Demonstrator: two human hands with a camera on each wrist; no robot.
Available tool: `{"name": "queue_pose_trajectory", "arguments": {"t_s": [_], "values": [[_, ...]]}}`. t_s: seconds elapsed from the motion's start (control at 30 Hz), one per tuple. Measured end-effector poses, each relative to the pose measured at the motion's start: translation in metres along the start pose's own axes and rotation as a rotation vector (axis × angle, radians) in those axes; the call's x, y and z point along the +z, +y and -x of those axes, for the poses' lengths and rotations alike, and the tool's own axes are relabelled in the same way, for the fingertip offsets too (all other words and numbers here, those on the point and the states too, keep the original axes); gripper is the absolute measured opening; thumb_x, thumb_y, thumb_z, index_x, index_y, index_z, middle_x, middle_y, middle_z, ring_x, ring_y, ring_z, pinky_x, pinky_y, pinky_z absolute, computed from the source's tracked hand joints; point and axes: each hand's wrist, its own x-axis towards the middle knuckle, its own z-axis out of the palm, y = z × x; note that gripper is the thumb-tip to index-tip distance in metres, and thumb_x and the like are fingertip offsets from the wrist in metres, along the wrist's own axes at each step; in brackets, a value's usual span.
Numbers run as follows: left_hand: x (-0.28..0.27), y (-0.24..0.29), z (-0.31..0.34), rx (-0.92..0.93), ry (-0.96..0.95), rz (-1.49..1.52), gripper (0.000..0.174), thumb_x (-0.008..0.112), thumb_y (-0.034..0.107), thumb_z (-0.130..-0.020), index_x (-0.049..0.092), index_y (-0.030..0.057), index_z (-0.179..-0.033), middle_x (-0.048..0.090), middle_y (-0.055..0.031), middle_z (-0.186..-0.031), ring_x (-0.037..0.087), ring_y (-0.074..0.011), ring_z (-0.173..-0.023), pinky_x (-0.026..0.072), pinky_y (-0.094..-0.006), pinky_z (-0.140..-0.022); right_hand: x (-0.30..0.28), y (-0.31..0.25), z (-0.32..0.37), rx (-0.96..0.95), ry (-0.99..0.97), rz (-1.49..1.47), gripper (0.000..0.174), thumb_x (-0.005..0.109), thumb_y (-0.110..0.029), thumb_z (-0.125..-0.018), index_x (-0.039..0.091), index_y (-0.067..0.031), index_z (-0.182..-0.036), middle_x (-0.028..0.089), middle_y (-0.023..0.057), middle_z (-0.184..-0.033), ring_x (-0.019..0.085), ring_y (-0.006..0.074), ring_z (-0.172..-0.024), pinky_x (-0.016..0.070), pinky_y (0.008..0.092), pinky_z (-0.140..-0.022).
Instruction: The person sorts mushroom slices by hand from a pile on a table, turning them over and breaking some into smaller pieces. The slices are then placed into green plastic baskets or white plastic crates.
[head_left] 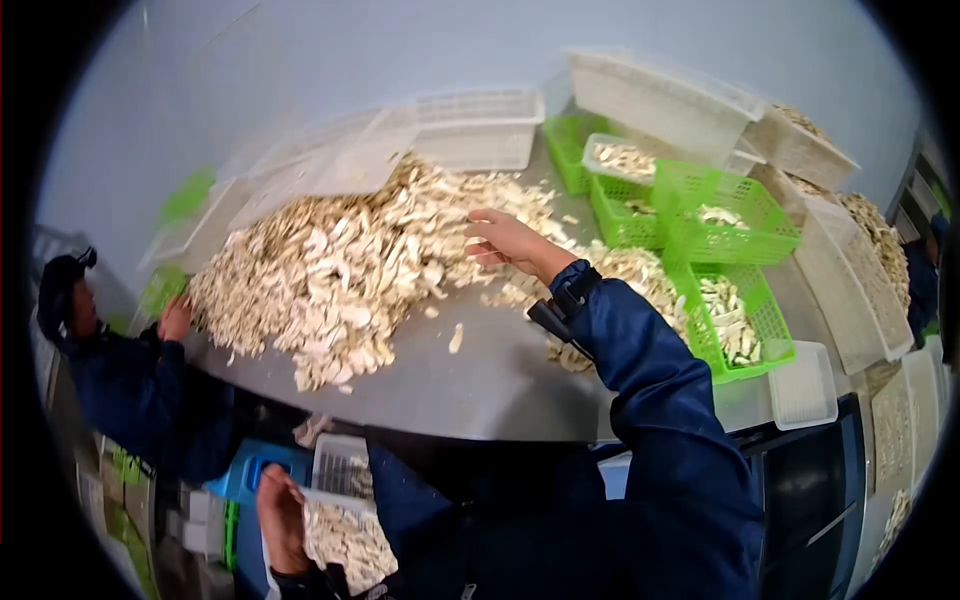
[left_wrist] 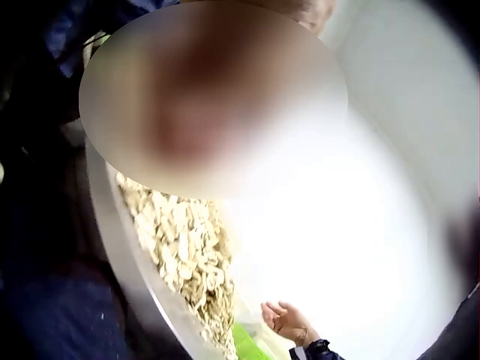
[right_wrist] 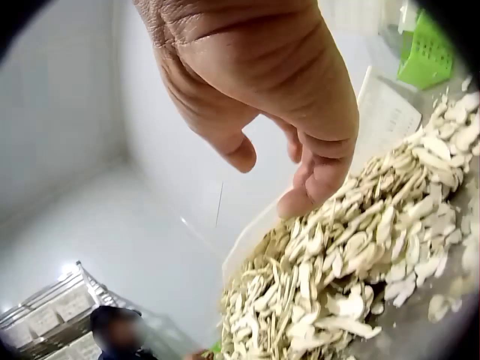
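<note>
Pale dried slices lie in a big heap on the grey metal table. Over the heap's right part hovers my right hand, its fingers apart and loosely bent. In the right wrist view the same hand shows nothing between thumb and fingers, with the slices below. My left hand is low in front of the table, beside a white basket of slices, with no item visible in it; whether it touches the rim is unclear. A blurred patch covers much of the left wrist view.
Green baskets with slices stand on the table's right. White bins line the back, more the right side. A person in dark clothes has hands at the heap's left end. A blue container is below the table edge.
</note>
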Motion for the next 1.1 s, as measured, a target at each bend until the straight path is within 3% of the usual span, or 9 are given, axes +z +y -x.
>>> {"name": "queue_pose_trajectory", "arguments": {"t_s": [0.1, 0.13, 0.17, 0.23, 0.4, 0.53, 0.73, 0.9, 1.1], "values": [[0.004, 0.061, 0.025, 0.221, 0.007, -0.042, 0.019, 0.061, 0.018, -0.092, 0.055, 0.0063, -0.106, 0.054, 0.0017, -0.078, 0.051, -0.0062, -0.066, 0.042, -0.0181, -0.057, 0.031, 0.027, 0.007, -0.024, -0.168, 0.481, 0.041, 0.056, -0.024, -0.09, 0.056, 0.0013, -0.122, 0.064, 0.0061, -0.089, 0.062, 0.0111, -0.075, 0.0508, 0.0259, -0.064], [0.014, 0.08, 0.035, 0.251, 0.042, -0.038, 0.019, 0.06, 0.017, -0.093, 0.055, 0.0055, -0.106, 0.054, 0.0015, -0.079, 0.05, -0.006, -0.065, 0.0412, -0.0181, -0.057, 0.034, 0.064, -0.004, -0.442, -0.148, 0.812, 0.028, 0.054, -0.023, -0.088, 0.064, 0.0008, -0.098, 0.065, 0.0075, -0.075, 0.059, 0.0159, -0.063, 0.048, 0.0297, -0.061], [0.025, 0.096, 0.042, 0.28, 0.07, -0.031, 0.018, 0.059, 0.016, -0.093, 0.055, 0.0047, -0.107, 0.053, 0.0013, -0.079, 0.049, -0.0059, -0.064, 0.0404, -0.0181, -0.056, 0.044, 0.078, 0.004, -0.531, -0.118, 1.027, 0.021, 0.053, -0.02, -0.086, 0.062, -0.0011, -0.086, 0.066, 0.0116, -0.08, 0.059, 0.0262, -0.065, 0.0492, 0.0347, -0.063], [0.035, 0.12, 0.049, 0.355, -0.117, -0.126, 0.019, 0.057, 0.014, -0.094, 0.054, 0.003, -0.109, 0.052, -0.0003, -0.079, 0.048, -0.0066, -0.065, 0.0401, -0.0189, -0.056, 0.053, 0.105, 0.014, -0.682, -0.295, 1.344, 0.02, 0.054, -0.019, -0.081, 0.065, -0.0033, -0.086, 0.064, 0.0159, -0.09, 0.061, 0.0352, -0.086, 0.0497, 0.0431, -0.072], [0.09, 0.115, 0.03, 0.41, -0.352, -0.14, 0.025, 0.055, 0.016, -0.093, 0.052, -0.0009, -0.111, 0.049, -0.0027, -0.074, 0.046, -0.0096, -0.061, 0.037, -0.0216, -0.054, 0.07, 0.138, 0.039, -0.828, -0.448, 1.319, 0.018, 0.057, -0.018, -0.082, 0.061, -0.0052, -0.095, 0.057, 0.014, -0.11, 0.052, 0.0328, -0.106, 0.0424, 0.0464, -0.088], [0.141, 0.069, -0.017, 0.175, -0.602, -0.014, 0.026, 0.057, 0.015, -0.093, 0.054, -0.0013, -0.113, 0.057, -0.006, -0.08, 0.052, -0.0115, -0.064, 0.0413, -0.0229, -0.06, 0.065, 0.125, 0.035, -0.825, -0.451, 1.473, 0.022, 0.057, -0.02, -0.084, 0.058, -0.0053, -0.101, 0.056, 0.0137, -0.106, 0.052, 0.0322, -0.105, 0.0408, 0.0481, -0.089], [0.197, -0.04, -0.087, -0.338, -0.672, 0.34, 0.018, 0.057, 0.012, -0.092, 0.056, 0.0044, -0.109, 0.058, -0.0019, -0.086, 0.054, -0.0102, -0.071, 0.044, -0.0234, -0.063, -0.008, 0.126, 0.033, -0.577, -0.145, 1.563, 0.02, 0.057, -0.021, -0.083, 0.059, -0.0058, -0.096, 0.058, 0.0126, -0.102, 0.053, 0.0318, -0.102, 0.0415, 0.047, -0.088], [0.218, -0.11, -0.123, -0.524, -0.676, 0.476, 0.013, 0.056, 0.015, -0.093, 0.056, 0.0086, -0.105, 0.057, 0.0013, -0.082, 0.053, -0.0085, -0.066, 0.0434, -0.0226, -0.06, -0.057, 0.106, 0.023, -0.392, 0.029, 1.882, 0.022, 0.059, -0.023, -0.082, 0.062, -0.0056, -0.095, 0.061, 0.0131, -0.099, 0.055, 0.0326, -0.099, 0.0433, 0.0453, -0.087], [0.224, -0.148, -0.153, -0.546, -0.611, 0.552, 0.015, 0.056, 0.019, -0.093, 0.055, 0.0098, -0.106, 0.056, 0.0035, -0.079, 0.05, -0.0064, -0.063, 0.0403, -0.0215, -0.056, 0.059, 0.055, -0.035, -0.929, -0.022, 1.412, 0.031, 0.067, -0.004, -0.075, 0.06, -0.002, -0.105, 0.059, 0.0168, -0.109, 0.054, 0.0369, -0.104, 0.0451, 0.044, -0.091]]}}
